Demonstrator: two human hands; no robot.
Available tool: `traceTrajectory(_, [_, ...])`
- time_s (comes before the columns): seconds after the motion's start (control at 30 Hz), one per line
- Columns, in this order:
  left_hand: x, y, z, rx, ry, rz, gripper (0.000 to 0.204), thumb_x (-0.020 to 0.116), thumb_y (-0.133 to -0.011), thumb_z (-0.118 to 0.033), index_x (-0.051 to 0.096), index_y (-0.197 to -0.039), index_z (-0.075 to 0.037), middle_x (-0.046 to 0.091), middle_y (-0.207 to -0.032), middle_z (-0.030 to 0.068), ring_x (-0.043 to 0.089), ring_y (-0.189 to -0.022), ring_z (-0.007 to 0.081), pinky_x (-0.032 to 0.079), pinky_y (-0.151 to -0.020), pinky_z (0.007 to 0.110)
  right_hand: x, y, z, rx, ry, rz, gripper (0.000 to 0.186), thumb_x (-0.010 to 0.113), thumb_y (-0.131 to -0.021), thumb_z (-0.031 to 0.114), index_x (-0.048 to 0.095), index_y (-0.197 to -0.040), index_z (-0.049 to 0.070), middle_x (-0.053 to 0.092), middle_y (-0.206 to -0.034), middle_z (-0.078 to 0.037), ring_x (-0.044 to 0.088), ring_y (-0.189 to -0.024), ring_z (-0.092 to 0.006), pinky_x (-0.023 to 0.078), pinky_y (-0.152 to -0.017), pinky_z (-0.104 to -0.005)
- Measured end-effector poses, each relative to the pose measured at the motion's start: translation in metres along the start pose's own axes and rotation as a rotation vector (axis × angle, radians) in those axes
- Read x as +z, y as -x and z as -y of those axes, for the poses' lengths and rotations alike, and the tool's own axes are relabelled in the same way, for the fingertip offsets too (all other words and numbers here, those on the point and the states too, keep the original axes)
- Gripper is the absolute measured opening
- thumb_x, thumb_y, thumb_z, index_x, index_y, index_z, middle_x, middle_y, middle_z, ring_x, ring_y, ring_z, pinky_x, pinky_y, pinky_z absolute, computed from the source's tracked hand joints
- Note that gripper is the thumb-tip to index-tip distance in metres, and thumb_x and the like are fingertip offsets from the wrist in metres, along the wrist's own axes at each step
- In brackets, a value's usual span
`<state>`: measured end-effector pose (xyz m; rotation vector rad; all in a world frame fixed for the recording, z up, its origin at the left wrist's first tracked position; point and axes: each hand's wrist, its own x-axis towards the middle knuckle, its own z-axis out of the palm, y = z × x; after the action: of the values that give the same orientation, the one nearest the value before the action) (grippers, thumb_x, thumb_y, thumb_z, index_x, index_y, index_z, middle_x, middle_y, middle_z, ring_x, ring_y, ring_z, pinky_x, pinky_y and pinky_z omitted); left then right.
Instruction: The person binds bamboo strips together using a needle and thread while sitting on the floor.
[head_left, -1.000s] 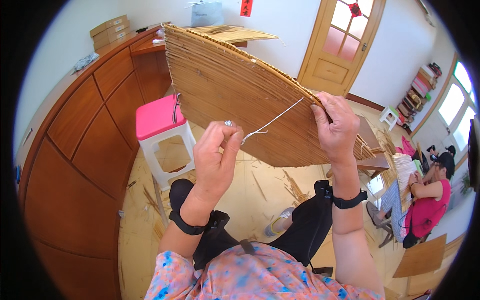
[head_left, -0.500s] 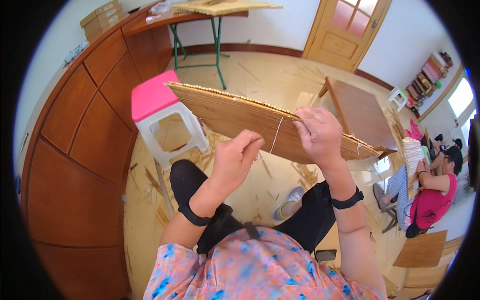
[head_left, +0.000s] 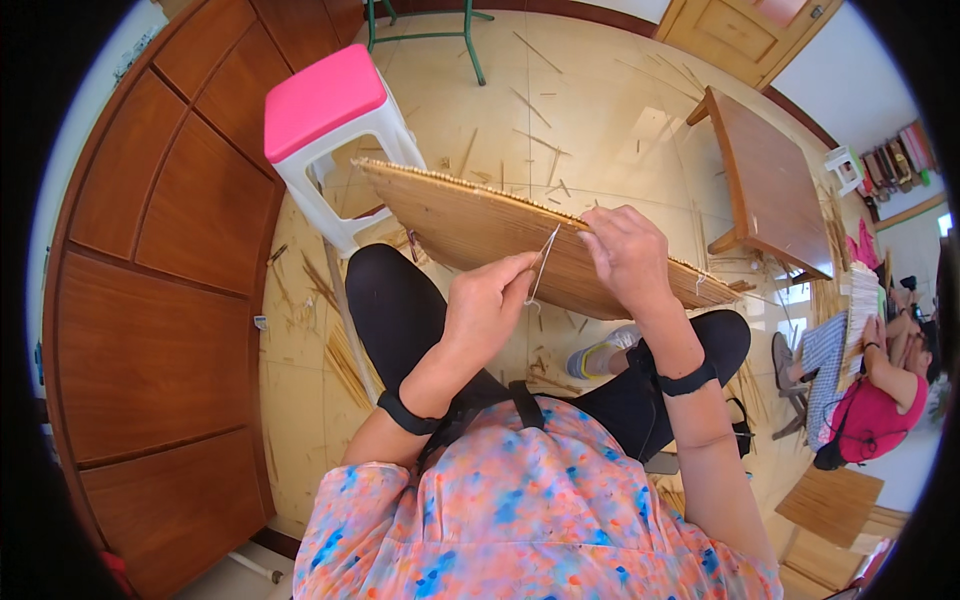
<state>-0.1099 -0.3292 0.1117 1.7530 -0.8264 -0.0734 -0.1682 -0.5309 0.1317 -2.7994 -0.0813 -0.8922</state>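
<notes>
Holds a flat mat (head_left: 470, 212) of thin brown sticks tilted in mid-air, in front of the black-clad knees (head_left: 388, 290), with the right hand (head_left: 628, 258). Clasps its knobbly top edge there, thumb on the near face, other fingertips mostly lost from sight. Shows that near face at a steep slant; hides the far side, and covers part of the right half with the right hand.

Has the left hand (head_left: 485, 308) just in front of the mat, fingers bent, tips beside a white thread (head_left: 553, 238) hanging down the near face. Cannot tell whether thumb and finger pinch the thread or only overlap it; too fine to follow at its lower end.

To the left, a white stool (head_left: 325, 105) with a pink seat, partly covered by the mat's corner. Beyond, a low brown table (head_left: 765, 170); at the top, green metal legs (head_left: 468, 45), cut off. Loose sticks (head_left: 347, 372) strewn over the pale floor (head_left: 610, 120). Far right, a person (head_left: 878, 420) in pink, squeezed by the curved rim, hands too small to make out.
</notes>
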Motion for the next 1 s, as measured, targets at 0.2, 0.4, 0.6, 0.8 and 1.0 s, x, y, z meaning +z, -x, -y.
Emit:
traceTrajectory(0.2, [0.008, 0.009, 0.007, -0.116, 0.023, -0.016, 0.024, 0.060, -0.088, -0.001, 0.067, -0.112, 0.000, 0.060, -0.062, 0.0064, 0.054, -0.054, 0.0084, 0.044, -0.052, 0.024, 0.003, 0.000, 0.001, 0.036, -0.007, -0.005, 0.024, 0.075, -0.073, 0.011, 0.069, -0.096, 0.008, 0.070, -0.092, -0.005, 0.064, -0.082, -0.0228, 0.052, -0.070, -0.0357])
traceTrajectory(0.4, [0.005, 0.007, 0.008, -0.088, 0.015, -0.037, 0.026, 0.060, -0.087, 0.000, 0.067, -0.111, -0.001, 0.057, -0.060, 0.0057, 0.051, -0.052, 0.0080, 0.043, -0.051, 0.024, -0.012, -0.010, 0.016, 0.124, -0.042, 0.168, 0.030, 0.074, -0.075, 0.012, 0.067, -0.104, 0.008, 0.068, -0.086, -0.007, 0.064, -0.082, -0.0250, 0.052, -0.069, -0.0369])
traceTrajectory(0.6, [0.002, 0.007, 0.014, -0.057, 0.012, -0.050, 0.025, 0.060, -0.086, 0.001, 0.067, -0.110, -0.001, 0.059, -0.061, 0.0083, 0.052, -0.052, 0.0085, 0.043, -0.052, 0.024, -0.011, -0.012, 0.023, 0.106, -0.042, 0.226, 0.032, 0.073, -0.077, 0.017, 0.067, -0.107, 0.009, 0.067, -0.080, -0.009, 0.062, -0.078, -0.0268, 0.051, -0.066, -0.0371])
traceTrajectory(0.8, [-0.002, 0.008, 0.011, -0.095, 0.024, -0.042, 0.025, 0.060, -0.086, 0.002, 0.068, -0.109, 0.000, 0.060, -0.064, 0.0100, 0.053, -0.053, 0.0093, 0.043, -0.052, 0.024, -0.009, -0.015, 0.019, 0.122, -0.195, 0.229, 0.026, 0.073, -0.077, 0.017, 0.070, -0.102, 0.008, 0.066, -0.078, -0.010, 0.062, -0.074, -0.0274, 0.051, -0.065, -0.0368])
traceTrajectory(1.0, [-0.001, 0.007, 0.006, -0.047, 0.030, -0.028, 0.025, 0.060, -0.085, 0.003, 0.068, -0.108, 0.001, 0.065, -0.071, 0.0146, 0.060, -0.058, 0.0139, 0.047, -0.055, 0.026, -0.004, -0.014, 0.013, 0.097, -0.237, 0.205, 0.023, 0.073, -0.077, 0.015, 0.072, -0.098, 0.008, 0.067, -0.077, -0.010, 0.062, -0.072, -0.0273, 0.050, -0.063, -0.0367])
